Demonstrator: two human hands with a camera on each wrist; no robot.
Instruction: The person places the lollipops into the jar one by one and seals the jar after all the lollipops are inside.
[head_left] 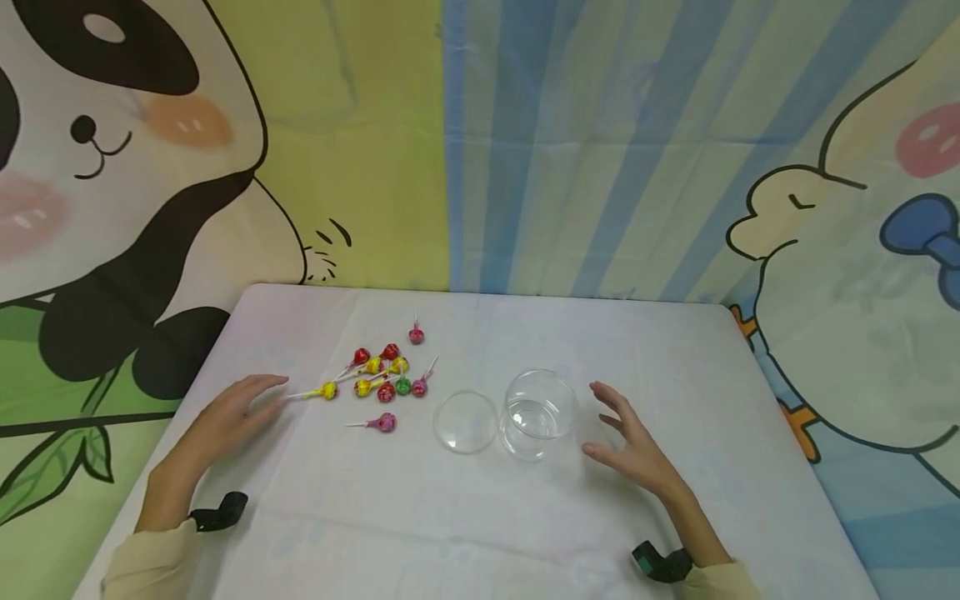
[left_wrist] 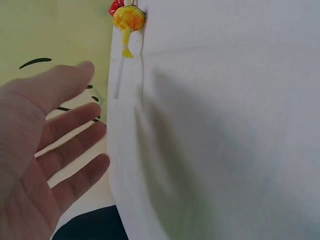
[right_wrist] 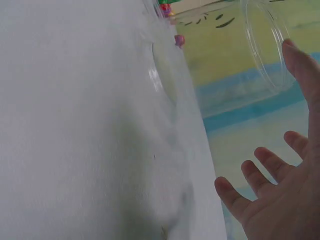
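Note:
Several wrapped lollipops [head_left: 386, 392] in red, yellow, green and pink lie in a loose cluster on the white table, left of centre. My left hand [head_left: 228, 417] hovers left of them, fingers extended, its fingertips close to the stick of a yellow lollipop [head_left: 328, 391]. That lollipop [left_wrist: 129, 19] also shows in the left wrist view. A clear open jar [head_left: 537, 417] stands right of the cluster, with a round transparent lid [head_left: 466, 422] lying flat beside it. My right hand [head_left: 633, 442] is spread just right of the jar, thumb and fingers apart, holding nothing.
A white cloth covers the table [head_left: 375, 533]. One pink lollipop [head_left: 382, 422] lies in front of the cluster and another [head_left: 416, 334] behind it. Cartoon-printed curtains [head_left: 585, 150] hang along the table's back and sides. Black wrist cameras [head_left: 219, 511] sit on both wrists.

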